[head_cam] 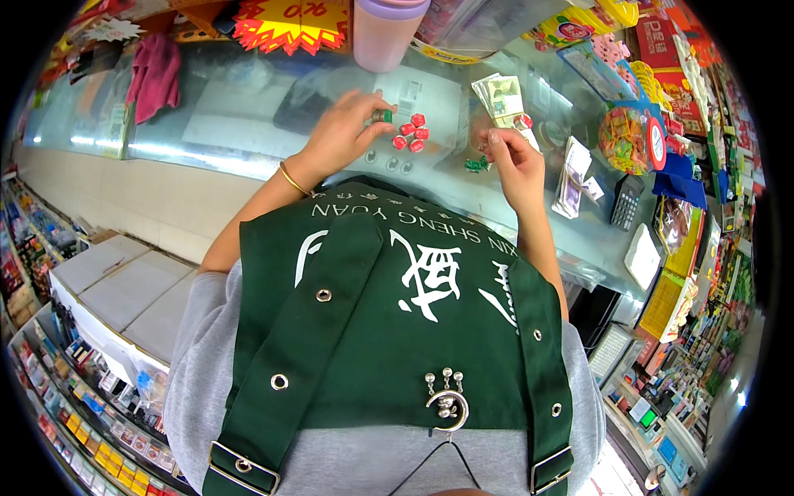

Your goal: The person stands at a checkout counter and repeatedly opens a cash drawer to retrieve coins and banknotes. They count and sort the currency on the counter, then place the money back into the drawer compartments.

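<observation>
My left hand pinches a small coin-like stack with a green end between thumb and fingers. Just right of it, several small red-wrapped bundles lie grouped on the glass counter. My right hand is held low over the counter with its fingers curled in; whether something small is between the fingertips is unclear. Below those fingertips sits a crumpled green wrapper. Beyond the right hand is a fanned stack of banknotes, and one red-wrapped bundle rests at its near end.
More banknotes, a calculator and a jar of candies stand to the right. A pink tumbler is at the far edge. Leftward hangs a magenta cloth. White boxes are at lower left.
</observation>
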Action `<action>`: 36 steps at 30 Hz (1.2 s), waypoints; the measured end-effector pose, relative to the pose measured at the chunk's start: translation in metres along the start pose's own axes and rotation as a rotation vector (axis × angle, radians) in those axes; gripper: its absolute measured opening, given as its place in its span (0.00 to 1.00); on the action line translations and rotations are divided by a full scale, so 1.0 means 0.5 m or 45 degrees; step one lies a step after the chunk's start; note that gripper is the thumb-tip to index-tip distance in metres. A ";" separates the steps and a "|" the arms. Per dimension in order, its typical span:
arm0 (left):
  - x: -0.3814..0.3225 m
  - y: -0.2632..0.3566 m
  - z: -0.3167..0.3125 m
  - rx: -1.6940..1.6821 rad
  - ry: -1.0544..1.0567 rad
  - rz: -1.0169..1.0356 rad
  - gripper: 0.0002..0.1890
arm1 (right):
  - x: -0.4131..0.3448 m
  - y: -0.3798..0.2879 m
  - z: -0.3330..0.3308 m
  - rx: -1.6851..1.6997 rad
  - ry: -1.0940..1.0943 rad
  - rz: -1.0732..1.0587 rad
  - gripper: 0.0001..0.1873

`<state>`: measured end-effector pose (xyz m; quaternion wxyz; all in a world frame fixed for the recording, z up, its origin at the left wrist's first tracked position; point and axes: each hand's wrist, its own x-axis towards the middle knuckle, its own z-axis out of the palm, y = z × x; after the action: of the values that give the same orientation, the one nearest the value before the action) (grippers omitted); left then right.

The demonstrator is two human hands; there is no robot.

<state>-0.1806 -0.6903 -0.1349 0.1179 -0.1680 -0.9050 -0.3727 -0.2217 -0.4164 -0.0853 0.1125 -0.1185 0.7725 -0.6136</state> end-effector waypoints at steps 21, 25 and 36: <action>-0.003 -0.008 -0.001 0.130 -0.066 -0.010 0.17 | -0.033 -0.001 -0.018 -0.076 0.170 -0.022 0.09; -0.002 -0.011 -0.002 0.180 -0.024 0.070 0.14 | 0.003 0.019 -0.096 0.065 0.476 -0.129 0.10; 0.008 -0.017 0.009 0.103 -0.040 -0.002 0.16 | 0.097 0.074 -0.140 -1.160 0.222 -0.128 0.20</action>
<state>-0.1881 -0.6916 -0.1420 0.1100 -0.1682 -0.9212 -0.3332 -0.2916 -0.3592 -0.1075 -0.0463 -0.1412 0.9631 -0.2242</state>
